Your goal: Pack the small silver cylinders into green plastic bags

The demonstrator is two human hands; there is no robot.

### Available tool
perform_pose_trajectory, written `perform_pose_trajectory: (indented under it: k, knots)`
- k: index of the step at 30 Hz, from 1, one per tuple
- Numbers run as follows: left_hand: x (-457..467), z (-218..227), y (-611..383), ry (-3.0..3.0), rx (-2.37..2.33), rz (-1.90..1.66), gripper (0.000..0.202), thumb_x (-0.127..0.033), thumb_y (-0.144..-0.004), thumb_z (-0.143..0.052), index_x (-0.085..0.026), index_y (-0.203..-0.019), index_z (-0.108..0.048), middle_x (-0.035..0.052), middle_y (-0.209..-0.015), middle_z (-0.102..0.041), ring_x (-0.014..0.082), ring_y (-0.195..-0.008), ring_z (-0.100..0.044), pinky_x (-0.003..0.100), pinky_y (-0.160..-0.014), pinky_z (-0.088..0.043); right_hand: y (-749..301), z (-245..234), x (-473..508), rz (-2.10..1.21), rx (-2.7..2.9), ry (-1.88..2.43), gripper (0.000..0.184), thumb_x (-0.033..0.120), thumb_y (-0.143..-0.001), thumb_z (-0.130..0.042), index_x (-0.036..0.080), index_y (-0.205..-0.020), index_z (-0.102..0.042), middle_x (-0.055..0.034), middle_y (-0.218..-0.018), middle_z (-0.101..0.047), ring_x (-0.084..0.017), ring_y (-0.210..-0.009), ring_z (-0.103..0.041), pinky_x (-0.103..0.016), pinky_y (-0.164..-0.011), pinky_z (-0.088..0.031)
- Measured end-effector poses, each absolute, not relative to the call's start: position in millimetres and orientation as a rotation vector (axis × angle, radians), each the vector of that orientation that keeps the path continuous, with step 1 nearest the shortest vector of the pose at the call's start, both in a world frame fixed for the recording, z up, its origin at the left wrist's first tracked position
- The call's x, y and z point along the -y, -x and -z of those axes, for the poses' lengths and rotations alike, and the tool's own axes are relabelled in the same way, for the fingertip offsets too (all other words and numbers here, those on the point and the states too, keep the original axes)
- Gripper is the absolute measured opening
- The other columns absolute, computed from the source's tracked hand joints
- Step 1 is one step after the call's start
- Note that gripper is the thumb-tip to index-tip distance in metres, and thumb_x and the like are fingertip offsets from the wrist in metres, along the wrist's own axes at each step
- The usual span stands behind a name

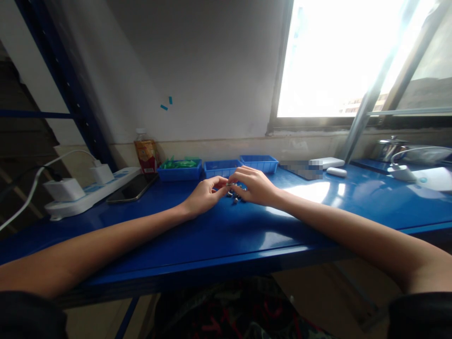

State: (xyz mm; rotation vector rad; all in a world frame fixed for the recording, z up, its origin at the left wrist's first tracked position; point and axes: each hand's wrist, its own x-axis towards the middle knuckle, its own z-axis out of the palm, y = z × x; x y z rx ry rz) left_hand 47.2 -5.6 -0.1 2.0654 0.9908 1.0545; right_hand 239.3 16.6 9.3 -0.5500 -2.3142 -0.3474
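Note:
Over the middle of the blue table [169,240], my left hand [205,195] and my right hand [257,186] meet at the fingertips. Both are closed in a pinch on a small silvery metal part [229,184], mostly covered by the fingers. Its exact kind is too small to make out. Just below the fingers lies a little heap of small shiny metal pieces [235,200], partly hidden by my right hand. Behind the hands stand a blue bin [221,165] and, to its right, another blue bin [259,162].
A third bin [180,174] holds green pieces. Left of it are a phone [132,188], a power strip [95,190] with plugs and cables, and a pouch [145,155]. To the right lie a dark flat object [300,170] and a white case [336,172]. A wall and window stand behind.

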Motion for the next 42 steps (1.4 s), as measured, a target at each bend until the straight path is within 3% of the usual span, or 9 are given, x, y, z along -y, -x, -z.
perform_pose_trajectory:
  k: [12,20,24,39,42]
  knots:
    - [6.0,-0.6,-47.3,-2.037,-1.046,-1.133,0.041,-0.050,-0.082,-0.058,-0.013,-0.097,-0.065,0.0076,-0.095,-0.069,0.0222,-0.089,-0.063,0.031,-0.078,-0.047,-240.4,-13.1,-12.8,0.306,2.295,0.636,0.016,0.021,-0.081,-0.056,0.018,-0.096,-0.060,-0.0066,-0.090,-0.065,-0.020,-0.085,-0.057,-0.030,-0.075,-0.044]
    - [3.6,1.3,-47.3,-2.058,-1.082,-1.138,0.035,-0.045,-0.083,-0.058,-0.014,-0.098,-0.062,0.0062,-0.091,-0.067,0.0184,-0.081,-0.061,0.029,-0.071,-0.047,-239.6,-15.4,-15.8,0.154,2.279,0.699,0.008,0.016,-0.076,-0.057,0.017,-0.078,-0.065,-0.0038,-0.076,-0.068,-0.017,-0.075,-0.059,-0.029,-0.072,-0.045]
    - [1.8,2.8,-46.7,-2.071,-1.085,-1.160,0.031,-0.042,-0.081,-0.060,-0.015,-0.096,-0.058,0.0029,-0.082,-0.063,0.0157,-0.074,-0.059,0.026,-0.067,-0.046,-237.7,-13.2,-15.1,0.072,2.278,0.687,0.006,0.017,-0.077,-0.059,0.017,-0.077,-0.065,-0.0034,-0.075,-0.068,-0.016,-0.075,-0.060,-0.027,-0.071,-0.045]
    - [5.9,1.0,-47.7,-2.085,-1.054,-1.169,0.030,-0.041,-0.081,-0.061,-0.017,-0.097,-0.056,0.0022,-0.081,-0.063,0.0166,-0.076,-0.060,0.027,-0.069,-0.044,-233.7,-9.1,-10.4,0.197,2.209,0.704,0.006,0.019,-0.080,-0.059,0.017,-0.079,-0.065,-0.0021,-0.074,-0.066,-0.015,-0.072,-0.057,-0.026,-0.068,-0.043]
    - [7.1,-1.6,-48.1,-2.025,-1.028,-1.150,0.032,-0.044,-0.085,-0.053,-0.016,-0.100,-0.057,0.0036,-0.084,-0.064,0.0181,-0.080,-0.060,0.029,-0.073,-0.044,-233.7,-7.7,-10.3,0.287,2.189,0.643,0.006,0.019,-0.080,-0.059,0.017,-0.080,-0.064,-0.0019,-0.075,-0.065,-0.015,-0.072,-0.056,-0.027,-0.070,-0.043]
